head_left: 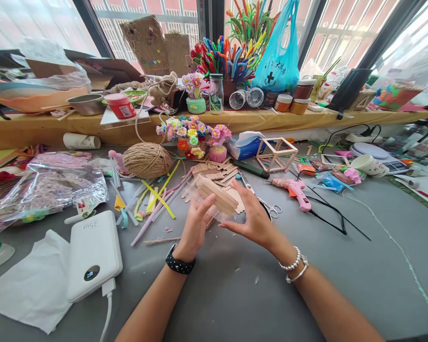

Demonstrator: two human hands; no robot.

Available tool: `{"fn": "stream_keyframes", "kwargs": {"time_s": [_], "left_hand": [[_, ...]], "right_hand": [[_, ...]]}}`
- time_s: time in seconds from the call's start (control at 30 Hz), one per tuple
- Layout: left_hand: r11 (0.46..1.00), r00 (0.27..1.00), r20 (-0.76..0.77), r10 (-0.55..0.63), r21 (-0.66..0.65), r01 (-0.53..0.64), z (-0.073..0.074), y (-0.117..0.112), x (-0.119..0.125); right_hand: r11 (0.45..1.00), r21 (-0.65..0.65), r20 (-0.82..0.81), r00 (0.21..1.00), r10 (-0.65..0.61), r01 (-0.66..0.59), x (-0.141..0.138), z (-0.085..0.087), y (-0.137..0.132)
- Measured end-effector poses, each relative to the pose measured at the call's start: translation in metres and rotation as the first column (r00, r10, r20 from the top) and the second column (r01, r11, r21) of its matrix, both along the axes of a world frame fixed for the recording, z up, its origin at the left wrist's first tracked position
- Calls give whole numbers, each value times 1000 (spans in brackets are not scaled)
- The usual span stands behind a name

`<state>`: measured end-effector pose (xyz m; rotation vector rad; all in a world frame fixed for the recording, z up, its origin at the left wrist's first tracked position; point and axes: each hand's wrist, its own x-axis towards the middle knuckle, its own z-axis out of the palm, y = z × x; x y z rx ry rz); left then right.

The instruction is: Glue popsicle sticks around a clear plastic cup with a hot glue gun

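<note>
My left hand (196, 221) grips a few flat wooden craft sticks (219, 195) lying side by side, with clear plastic around them, tilted above the grey table. My right hand (254, 216) is open at their right side, fingers and thumb spread. Its thumb is close to the lower corner of the plastic; whether it touches I cannot tell. Beneath and behind lie loose craft sticks (214, 172) in a pile. Scissors (271, 207) rest partly hidden behind my right hand. A pink glue gun (295, 191) lies to the right.
A stick-built cube frame (276, 154), a twine ball (148, 160) and pipe-cleaner flowers (189, 135) stand behind. At left are a white power bank (94, 254) with a cable and a tissue (32, 282). The glue gun's black cord (337, 213) loops on the right. A cluttered shelf (128, 126) runs along the back.
</note>
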<state>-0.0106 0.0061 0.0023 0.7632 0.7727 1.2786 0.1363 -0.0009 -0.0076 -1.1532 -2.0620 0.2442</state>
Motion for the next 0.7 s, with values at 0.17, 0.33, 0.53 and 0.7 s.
{"fn": "stream_keyframes", "kwargs": {"time_s": [0.17, 0.33, 0.53, 0.7], "left_hand": [[998, 998, 33, -46, 34, 45, 1, -1, 2], [998, 998, 13, -59, -6, 59, 4, 6, -13], [984, 977, -161, -137, -139, 115, 6, 17, -40], [974, 944, -253, -211, -132, 183, 5, 17, -42]], "right_hand": [[999, 38, -96, 995, 15, -12, -7, -2, -3], [996, -62, -216, 975, 49, -64, 12, 11, 0], [955, -214, -302, 943, 136, -207, 39, 21, 7], [939, -254, -356, 925, 132, -232, 44, 20, 8]]}}
